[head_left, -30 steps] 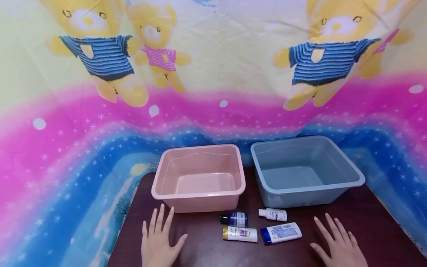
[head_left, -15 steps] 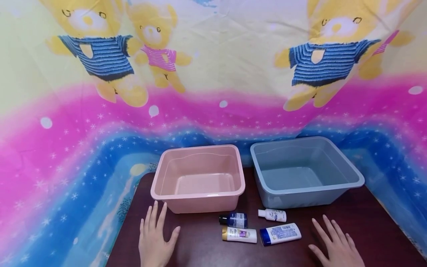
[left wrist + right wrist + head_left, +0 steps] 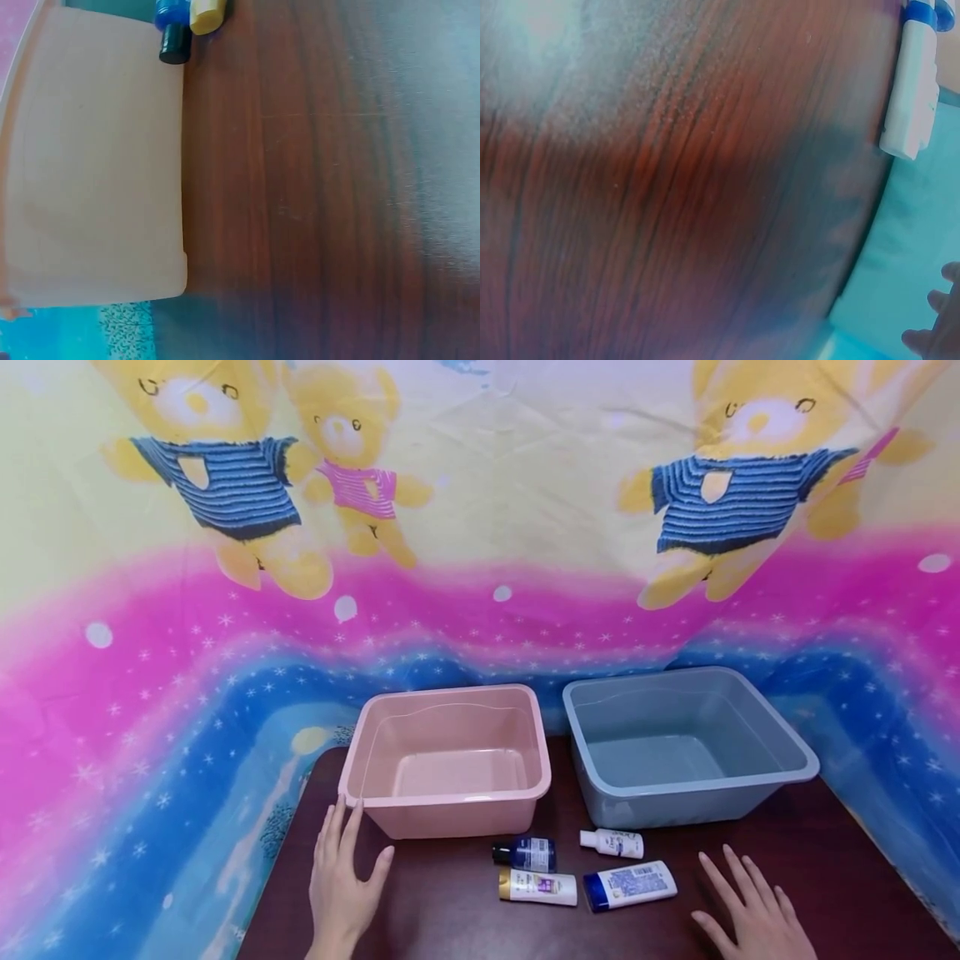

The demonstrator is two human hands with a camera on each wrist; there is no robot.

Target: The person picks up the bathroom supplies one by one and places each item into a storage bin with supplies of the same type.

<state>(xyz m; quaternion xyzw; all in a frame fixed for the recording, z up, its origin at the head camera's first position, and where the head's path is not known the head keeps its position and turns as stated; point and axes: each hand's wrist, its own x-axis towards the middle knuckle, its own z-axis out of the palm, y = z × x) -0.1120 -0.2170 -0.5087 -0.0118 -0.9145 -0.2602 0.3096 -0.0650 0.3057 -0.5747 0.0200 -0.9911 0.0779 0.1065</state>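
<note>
The left hand (image 3: 341, 881) holds nothing, its fingers straight and a little apart, thumb well out; the fingertips reach the near left corner of the pink basin (image 3: 453, 820), at its seven o'clock, though contact cannot be told. A light touch there should avoid shoving it. At two to three o'clock from that hand, the navy bottle (image 3: 538, 854) and gold-capped white bottle (image 3: 551, 888) lie side by side; a pinch across one body, clear of its neighbour, would disturb them least. Next come the small white bottle (image 3: 621, 843) and blue-capped white bottle (image 3: 637, 885), at ten and nine o'clock from the right hand (image 3: 761, 906); a low sideways approach should suit them. The blue-grey basin (image 3: 667, 808) lies toward that hand's eleven o'clock. The right fingers are spread, holding nothing.
</note>
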